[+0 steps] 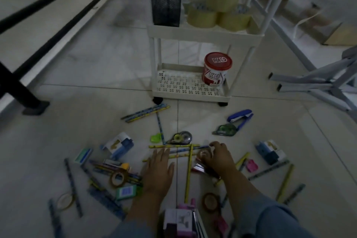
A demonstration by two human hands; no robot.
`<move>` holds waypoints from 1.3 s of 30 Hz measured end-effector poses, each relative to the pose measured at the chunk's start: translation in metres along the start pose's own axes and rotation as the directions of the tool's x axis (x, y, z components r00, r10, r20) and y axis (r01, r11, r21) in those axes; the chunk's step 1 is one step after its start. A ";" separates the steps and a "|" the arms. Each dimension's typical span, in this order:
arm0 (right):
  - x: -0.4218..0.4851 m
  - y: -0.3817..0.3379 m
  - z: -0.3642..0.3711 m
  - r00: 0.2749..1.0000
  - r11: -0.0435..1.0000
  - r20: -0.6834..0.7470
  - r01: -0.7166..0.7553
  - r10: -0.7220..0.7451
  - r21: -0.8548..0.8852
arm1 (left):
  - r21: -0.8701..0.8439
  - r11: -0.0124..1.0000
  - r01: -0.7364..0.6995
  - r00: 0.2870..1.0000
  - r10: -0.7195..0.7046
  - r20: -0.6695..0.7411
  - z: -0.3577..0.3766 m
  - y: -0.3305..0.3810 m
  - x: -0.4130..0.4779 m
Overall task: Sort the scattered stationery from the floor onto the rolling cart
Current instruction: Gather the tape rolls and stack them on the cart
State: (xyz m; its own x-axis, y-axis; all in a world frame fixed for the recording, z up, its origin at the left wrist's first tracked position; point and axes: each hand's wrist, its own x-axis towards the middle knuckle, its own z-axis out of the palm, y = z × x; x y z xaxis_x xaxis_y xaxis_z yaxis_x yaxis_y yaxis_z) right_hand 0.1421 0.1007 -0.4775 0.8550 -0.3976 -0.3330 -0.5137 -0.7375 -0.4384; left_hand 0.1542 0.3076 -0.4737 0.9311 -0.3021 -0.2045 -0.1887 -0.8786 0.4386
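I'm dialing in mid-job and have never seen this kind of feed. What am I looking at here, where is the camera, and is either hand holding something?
There is no machine: a person's two bare hands do the work. The single picture comes from a camera worn on the head, looking forward and down. The left hand lies flat and open over pencils on the tiled floor. The right hand curls around a small tape roll; whether it is lifted, I cannot tell. Around them lie a blue stapler, correction tape dispensers and boxes. Ahead stands the white rolling cart, carrying a black mesh cup, big tape rolls and a red-lidded tub.
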 end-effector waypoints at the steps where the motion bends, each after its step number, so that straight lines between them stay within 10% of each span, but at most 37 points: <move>1: 0.001 -0.004 -0.001 1.000 0.999 0.005 -0.008 0.008 0.039 | 0.001 1.000 0.004 1.000 -0.004 0.000 -0.002 -0.005 0.000; 6: 0.004 -0.020 0.002 0.997 0.996 -0.023 -0.078 0.079 0.040 | -0.056 0.998 0.017 0.986 -0.026 -0.167 -0.019 -0.025 0.000; 10: 0.005 -0.025 0.003 0.987 0.982 -0.016 -0.159 0.161 0.104 | -0.201 0.958 0.207 0.836 -0.280 -0.472 -0.034 -0.052 -0.021; 16: 0.004 -0.027 0.000 0.981 0.944 0.048 -0.194 0.188 0.268 | -0.272 0.757 0.595 0.774 -0.631 -0.063 -0.034 -0.099 -0.027; 25: -0.024 -0.020 -0.047 0.970 0.748 0.222 -0.218 0.097 0.627 | -0.636 0.724 0.267 0.882 -0.450 -0.142 -0.034 -0.033 -0.025; 33: -0.038 -0.030 -0.062 0.967 0.627 0.251 -0.168 -0.046 0.760 | -0.917 -0.005 0.400 0.916 0.023 0.400 -0.040 0.070 0.002; 39: -0.049 -0.030 -0.058 0.991 0.714 0.136 -0.107 0.017 0.692 | -0.840 -0.140 0.524 0.851 0.111 0.513 -0.028 0.076 0.008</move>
State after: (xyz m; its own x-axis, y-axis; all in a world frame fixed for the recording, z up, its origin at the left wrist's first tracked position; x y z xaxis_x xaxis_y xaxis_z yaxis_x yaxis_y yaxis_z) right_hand 0.1200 0.1108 -0.3997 0.8283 -0.3327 -0.4508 -0.5078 -0.1057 -0.8550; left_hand 0.1558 0.2494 -0.4172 0.6115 -0.5441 -0.5745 0.7769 0.2749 0.5664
